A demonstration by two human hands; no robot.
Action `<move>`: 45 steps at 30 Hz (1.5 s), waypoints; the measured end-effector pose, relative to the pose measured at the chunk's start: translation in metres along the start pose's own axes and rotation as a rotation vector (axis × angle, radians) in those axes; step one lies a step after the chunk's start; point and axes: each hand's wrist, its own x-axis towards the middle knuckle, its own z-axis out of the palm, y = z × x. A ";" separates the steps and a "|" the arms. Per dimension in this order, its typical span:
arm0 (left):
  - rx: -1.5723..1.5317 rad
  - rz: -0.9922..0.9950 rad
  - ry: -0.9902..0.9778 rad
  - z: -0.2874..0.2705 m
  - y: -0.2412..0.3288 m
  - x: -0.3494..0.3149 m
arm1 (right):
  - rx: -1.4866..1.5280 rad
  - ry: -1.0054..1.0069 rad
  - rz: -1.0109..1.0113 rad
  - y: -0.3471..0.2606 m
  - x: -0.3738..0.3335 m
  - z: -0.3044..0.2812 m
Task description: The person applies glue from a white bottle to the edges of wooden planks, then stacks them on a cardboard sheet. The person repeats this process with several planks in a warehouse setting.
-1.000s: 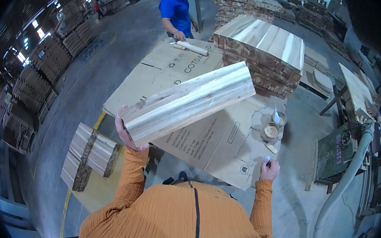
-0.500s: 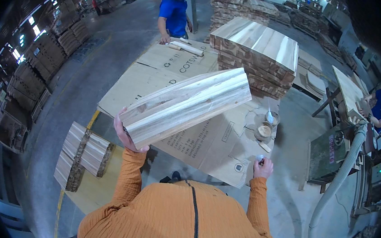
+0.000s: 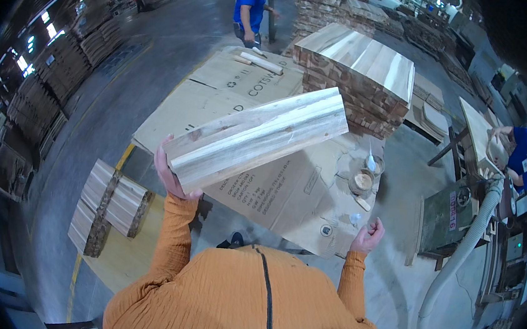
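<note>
My left hand [image 3: 174, 170] grips the near left end of a wooden board [image 3: 259, 140] made of light and brown strips. The board is held tilted above the cardboard-covered table [image 3: 261, 192], its far end toward the right. At the table's near right edge is my right hand [image 3: 367, 236], fingers loosely apart and nothing visible in them. Just beyond its fingertips lies a small whitish thing [image 3: 354, 218], too small to name. Farther up stand a round tub of tan paste [image 3: 361, 181] and another round container [image 3: 376, 164] with a white-ended tool [image 3: 371, 161] in it.
A tall stack of boards [image 3: 354, 72] stands at the table's far right. Pale wooden sticks [image 3: 261, 63] lie at the far end. More boards [image 3: 112, 208] rest low on the left. A blue-shirted person [image 3: 249, 13] is beyond the table; another [image 3: 525, 159] works right, near a hose [image 3: 469, 245].
My right hand has let go of the small whitish thing, which now lies on the cardboard, and drawn slightly right. The far person has stepped back from the table. My left hand still holds the board.
</note>
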 end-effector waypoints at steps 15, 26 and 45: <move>-0.104 -0.045 0.005 0.006 -0.012 0.009 | -0.220 -0.802 -0.695 -0.276 0.047 0.095; -0.200 -0.051 0.021 0.008 -0.007 0.011 | -0.188 -0.795 -0.631 -0.270 0.050 0.094; -0.158 -0.055 0.022 0.008 -0.002 0.009 | 0.190 -0.790 -0.477 -0.237 0.038 0.084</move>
